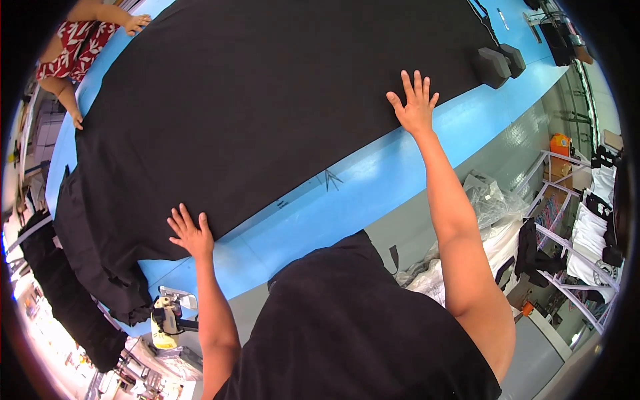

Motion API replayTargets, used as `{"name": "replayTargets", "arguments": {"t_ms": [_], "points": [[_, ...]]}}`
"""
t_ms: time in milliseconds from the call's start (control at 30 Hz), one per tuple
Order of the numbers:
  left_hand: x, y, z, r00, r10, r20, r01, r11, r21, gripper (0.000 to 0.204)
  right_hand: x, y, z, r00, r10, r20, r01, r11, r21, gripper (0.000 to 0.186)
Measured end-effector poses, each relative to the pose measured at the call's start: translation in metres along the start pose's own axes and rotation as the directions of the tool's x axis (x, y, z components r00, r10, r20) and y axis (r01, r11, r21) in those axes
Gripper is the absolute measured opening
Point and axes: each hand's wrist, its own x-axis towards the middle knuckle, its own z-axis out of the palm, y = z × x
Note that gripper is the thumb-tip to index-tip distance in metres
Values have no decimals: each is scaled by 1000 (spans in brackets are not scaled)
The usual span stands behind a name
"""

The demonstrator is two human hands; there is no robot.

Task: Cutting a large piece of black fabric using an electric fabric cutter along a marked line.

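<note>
A wide sheet of black fabric is spread over a blue table, its near edge running on a slant from lower left to upper right. My left hand lies on the cloth close to that edge, fingers apart. Farther up and to the right, my right hand presses on the fabric near the same edge, its fingers spread. Neither hand grips anything. At the left end the cloth is bunched in folds and hangs over the table's end.
A grey dumbbell rests at the fabric's right end. A co-worker's hand touches the far left side. A pale yellow cutting machine stands at the table's lower left corner. Metal racks with folded garments are on the right.
</note>
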Motion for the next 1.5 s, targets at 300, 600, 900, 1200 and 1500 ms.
{"name": "replayTargets", "arguments": {"t_ms": [300,600,900,1200,1500], "points": [[-7,-17,2,997,-71,25,72,997,-36,70,19,38,8,997,10,-81,-12,1000,-24,77],[-20,-4,-10,991,-115,-75,107,990,-96,70,12,15,-7,1000,9,-13,-10,997,-81,68],[-222,-37,-115,827,298,476,263,544,-797,34,-219,-337,-28,690,-674,264,122,467,875,38],[-303,-293,-65,840,-300,452,541,391,-745,33,-397,-573,-12,297,-827,478,-251,415,875,39],[-283,-324,-97,838,481,257,181,199,-963,37,-429,-637,-41,120,-702,702,-465,585,665,35]]}}
